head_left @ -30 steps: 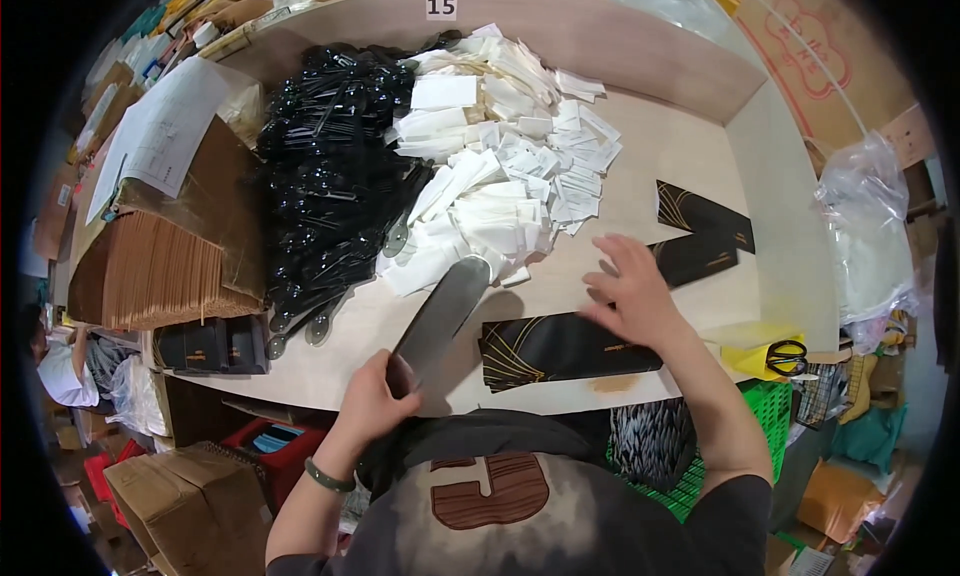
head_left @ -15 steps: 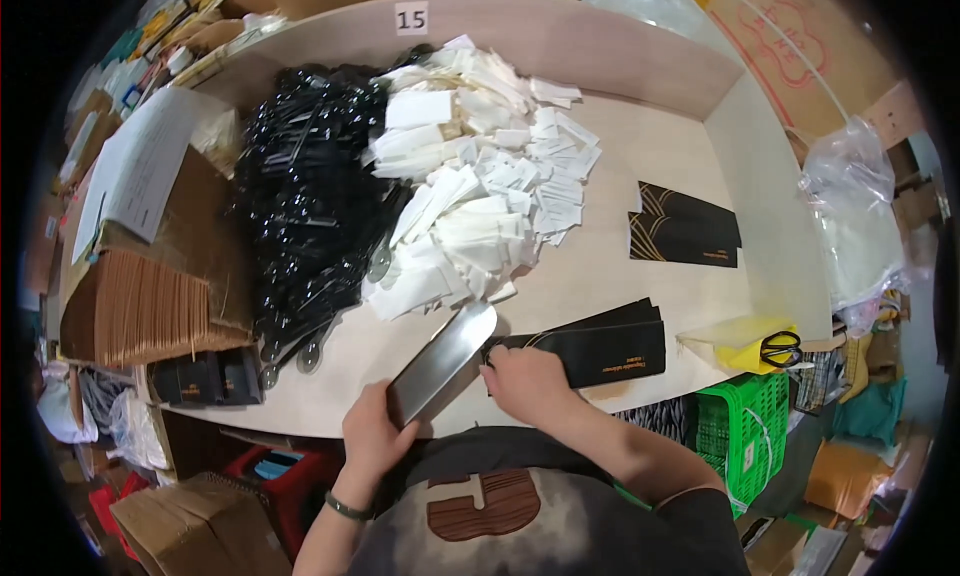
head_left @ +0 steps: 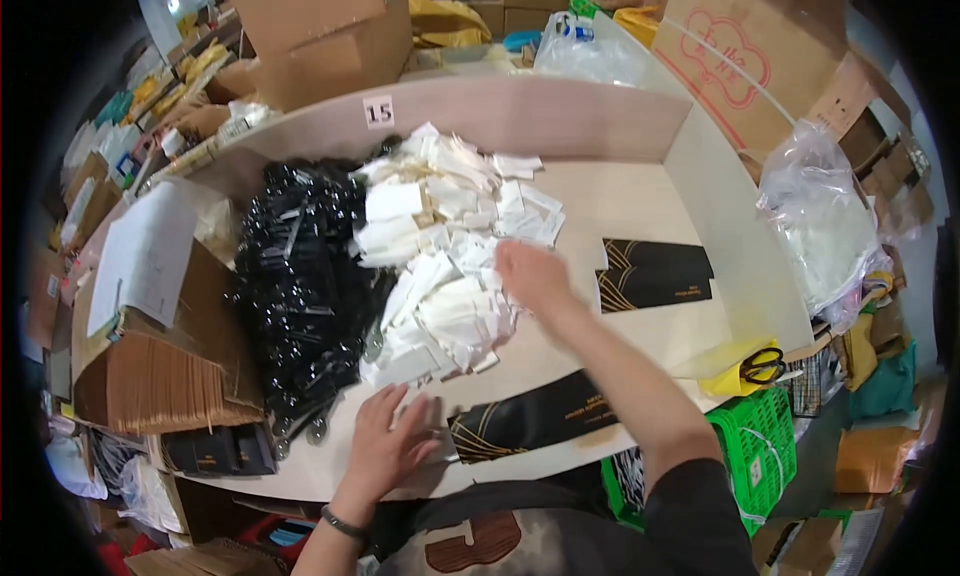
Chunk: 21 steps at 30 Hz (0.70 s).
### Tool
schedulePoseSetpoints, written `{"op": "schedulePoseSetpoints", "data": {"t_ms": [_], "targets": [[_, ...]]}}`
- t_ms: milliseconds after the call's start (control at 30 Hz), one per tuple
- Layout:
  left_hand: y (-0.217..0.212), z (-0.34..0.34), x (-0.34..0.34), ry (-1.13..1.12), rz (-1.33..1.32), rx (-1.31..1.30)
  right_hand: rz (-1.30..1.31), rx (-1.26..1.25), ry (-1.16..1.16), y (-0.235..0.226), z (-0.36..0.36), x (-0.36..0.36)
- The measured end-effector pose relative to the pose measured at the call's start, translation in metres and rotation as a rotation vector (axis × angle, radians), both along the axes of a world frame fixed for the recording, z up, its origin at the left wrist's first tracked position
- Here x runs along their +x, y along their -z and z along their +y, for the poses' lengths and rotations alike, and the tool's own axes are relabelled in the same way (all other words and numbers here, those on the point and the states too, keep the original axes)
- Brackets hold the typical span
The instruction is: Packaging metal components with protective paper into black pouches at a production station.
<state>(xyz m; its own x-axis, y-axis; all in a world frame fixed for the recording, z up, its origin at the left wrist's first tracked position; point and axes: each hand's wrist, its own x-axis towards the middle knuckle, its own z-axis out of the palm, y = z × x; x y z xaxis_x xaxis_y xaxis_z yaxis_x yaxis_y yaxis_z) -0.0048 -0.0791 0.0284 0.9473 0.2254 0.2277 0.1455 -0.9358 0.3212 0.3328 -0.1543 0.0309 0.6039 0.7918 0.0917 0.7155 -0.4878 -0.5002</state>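
Observation:
My right hand [head_left: 530,276] reaches out over the edge of a heap of small white packets [head_left: 440,266] in the middle of the table. It is blurred, and its fingers cannot be made out. My left hand [head_left: 390,441] lies flat with fingers spread on the near table edge. It touches the left end of a long black pouch with gold lines [head_left: 530,421]. A pile of black glossy items [head_left: 300,276] lies left of the white heap. Two more black pouches with gold lines [head_left: 655,274] lie flat to the right of my right hand.
The beige table [head_left: 620,191] has raised back and right walls. A yellow cloth with scissors [head_left: 750,366] sits at its right corner above a green crate [head_left: 755,446]. An open carton of brown sheets [head_left: 150,376] stands left. A clear plastic bag [head_left: 815,216] and cardboard boxes [head_left: 320,26] surround the table.
My right hand left the near black pouch and moved up to the white packets. The grey flat pouch my left hand held up is no longer raised; that hand now lies flat on the table.

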Motion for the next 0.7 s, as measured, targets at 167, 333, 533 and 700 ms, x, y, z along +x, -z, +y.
{"op": "schedulePoseSetpoints", "data": {"t_ms": [167, 333, 533, 700], "targets": [[0.023, 0.006, 0.093, 0.11, 0.03, -0.017, -0.548, 0.089, 0.172, 0.088, -0.015, 0.112], [0.031, 0.032, 0.064, 0.071, 0.116, -0.054, -0.271, -0.186, 0.058, 0.045, -0.034, -0.014], [0.025, 0.039, 0.058, -0.059, -0.22, 0.021, -0.2, 0.103, 0.097, 0.063, -0.087, -0.037], [0.014, 0.087, 0.078, -0.384, 0.004, 0.069, -0.069, 0.009, 0.185, 0.059, -0.093, -0.035]]}}
